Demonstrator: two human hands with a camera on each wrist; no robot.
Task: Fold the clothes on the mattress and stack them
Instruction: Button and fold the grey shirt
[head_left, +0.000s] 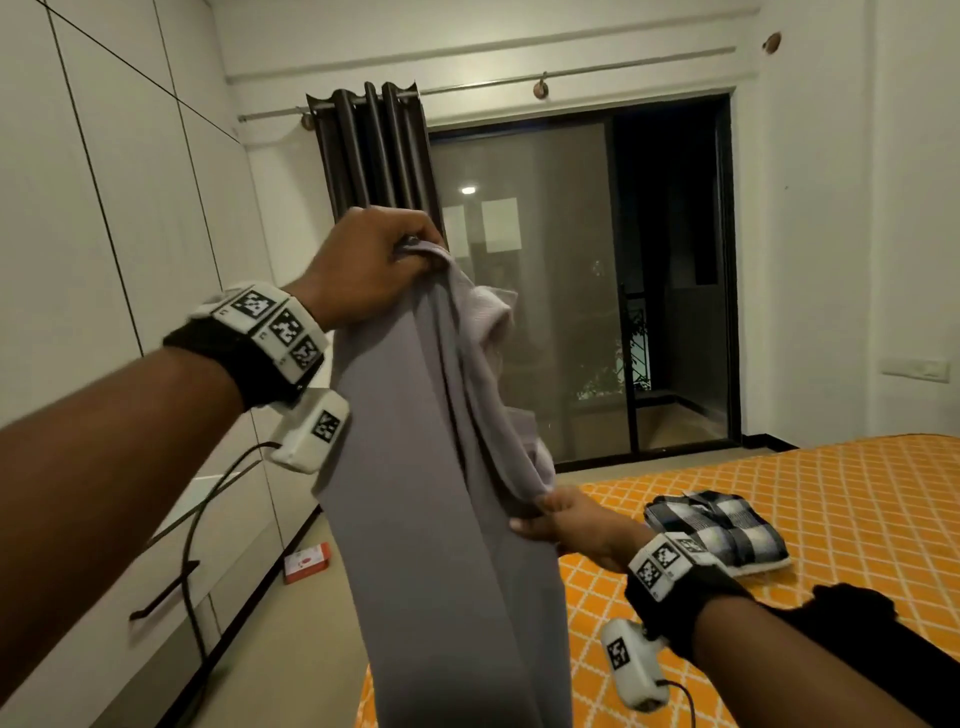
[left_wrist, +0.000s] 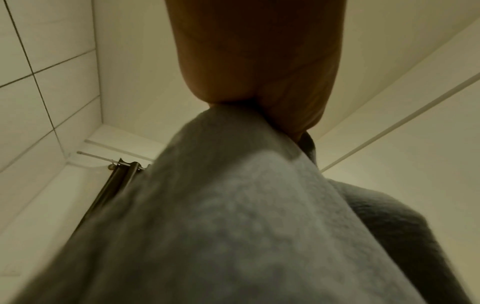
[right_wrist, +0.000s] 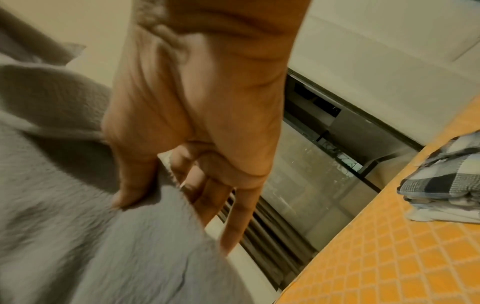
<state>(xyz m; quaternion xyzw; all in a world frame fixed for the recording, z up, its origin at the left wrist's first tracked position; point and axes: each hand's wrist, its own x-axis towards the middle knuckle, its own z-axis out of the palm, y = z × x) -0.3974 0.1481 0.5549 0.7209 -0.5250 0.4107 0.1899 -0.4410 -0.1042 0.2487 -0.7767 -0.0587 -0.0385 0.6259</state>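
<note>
My left hand (head_left: 371, 260) grips the top edge of the grey garment (head_left: 447, 519), which hangs with its long axis vertical, just left of the mattress (head_left: 831, 493). My right hand (head_left: 566, 525) pinches its side edge lower down, nearer the mattress. The folded checked cloth (head_left: 722, 525) lies on the mattress, right of both hands.

dark curtain (head_left: 371, 150), glass door (head_left: 571, 291), red box (head_left: 307, 561)
</note>
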